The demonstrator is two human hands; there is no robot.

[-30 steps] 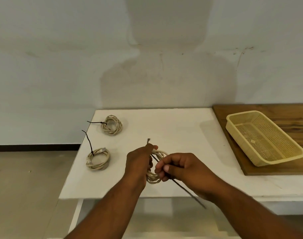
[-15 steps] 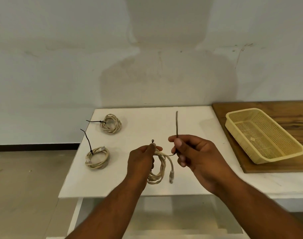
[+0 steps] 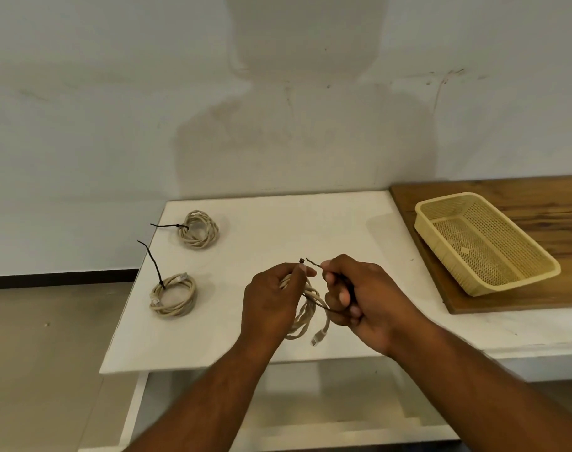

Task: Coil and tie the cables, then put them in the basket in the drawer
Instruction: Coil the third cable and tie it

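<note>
My left hand [image 3: 271, 301] grips a coiled beige cable [image 3: 305, 316] just above the white table [image 3: 278, 230], pinching the head of a black tie [image 3: 312, 263] at the top of the coil. One plug of that cable hangs down below the coil. My right hand [image 3: 359, 295] pinches the tie's free end, its tip pointing at the head close by. Two tied beige coils lie at the table's left: one far [image 3: 198, 229], one nearer [image 3: 173, 295], each with a black tie tail sticking out. A yellow mesh basket [image 3: 486, 239] sits empty at the right.
The basket rests on a wooden board [image 3: 538, 197] at the table's right. A white wall stands behind. The table's left edge drops to a grey floor [image 3: 49, 337]. A white frame shows under the table front.
My right hand swung the tie's long tail from below, up and then over to the left. Its tip now meets the tie head held by my left hand.
</note>
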